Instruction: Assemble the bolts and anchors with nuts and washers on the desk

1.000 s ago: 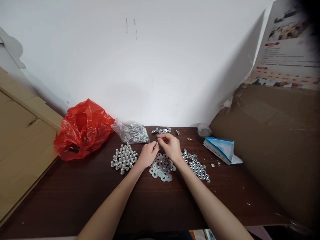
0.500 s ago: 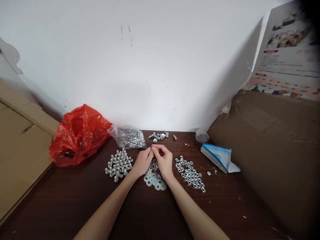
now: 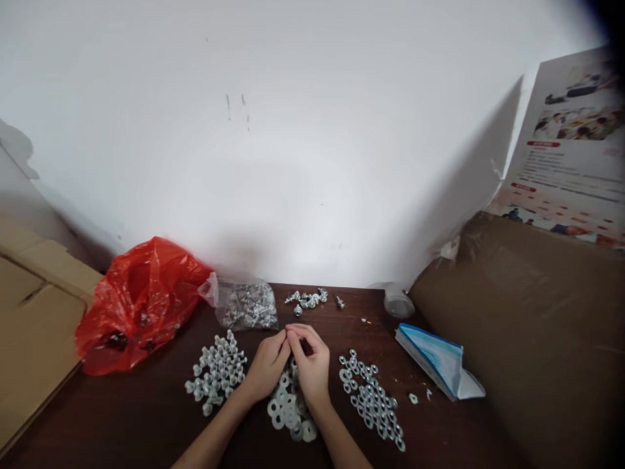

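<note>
My left hand and my right hand meet at the fingertips above the middle of the table. Both are closed in a pinch, and whatever lies between the fingers is hidden. Beneath them, partly covered, spreads a pile of flat washers. To the left of my left hand many bolts stand and lie in a cluster. Nuts are spread in a group to the right of my right hand. Beyond the fingertips, near the wall, lie several bolts with parts fitted on them.
A clear bag of metal hardware lies at the back, beside a red plastic bag. On the right are a small clear round container, a blue and white packet and a large cardboard box. More cardboard stands at left.
The camera has tilted up, so the table and everything on it sit lower in view. My hands stay joined at the fingertips over the washers.
</note>
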Motion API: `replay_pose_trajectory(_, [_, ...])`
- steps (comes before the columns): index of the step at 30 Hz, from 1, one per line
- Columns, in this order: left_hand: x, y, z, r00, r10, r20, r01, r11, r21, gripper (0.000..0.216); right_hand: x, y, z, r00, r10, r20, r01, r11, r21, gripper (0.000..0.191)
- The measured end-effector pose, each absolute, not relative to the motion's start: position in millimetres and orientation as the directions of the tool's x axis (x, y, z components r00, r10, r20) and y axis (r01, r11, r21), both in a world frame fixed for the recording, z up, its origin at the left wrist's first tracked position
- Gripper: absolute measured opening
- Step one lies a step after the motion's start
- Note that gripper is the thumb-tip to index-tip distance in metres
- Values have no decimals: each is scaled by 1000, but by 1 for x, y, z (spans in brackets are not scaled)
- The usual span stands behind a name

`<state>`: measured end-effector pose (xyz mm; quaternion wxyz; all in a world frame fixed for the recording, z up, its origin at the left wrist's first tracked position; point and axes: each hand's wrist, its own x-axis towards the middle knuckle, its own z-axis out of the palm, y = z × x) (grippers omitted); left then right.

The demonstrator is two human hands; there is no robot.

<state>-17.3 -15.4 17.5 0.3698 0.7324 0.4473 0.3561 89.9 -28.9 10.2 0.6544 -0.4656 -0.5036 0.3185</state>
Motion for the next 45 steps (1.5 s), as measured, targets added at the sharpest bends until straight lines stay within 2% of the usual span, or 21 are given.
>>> replay_pose_trajectory(12, [-19, -7, 5, 298, 930, 215, 313, -309, 898, 33, 81, -26, 11, 317, 834, 453, 209, 404, -891, 16])
replay_pose_trajectory(23, [-21, 0, -1, 267, 910, 316, 273, -386, 881, 25, 75, -23, 16, 349, 751, 561, 331, 461, -823, 15])
replay_pose_trajectory(35, [-20, -1, 5, 271, 915, 298, 301, -375, 877, 25, 79, -26, 19, 267, 705, 657, 410, 534, -740, 23])
replay_pose_trajectory(45, [-19, -6, 1, 198, 916, 349, 370, -400, 839, 25, 79, -31, 11, 208, 675, 708, 464, 569, -679, 27])
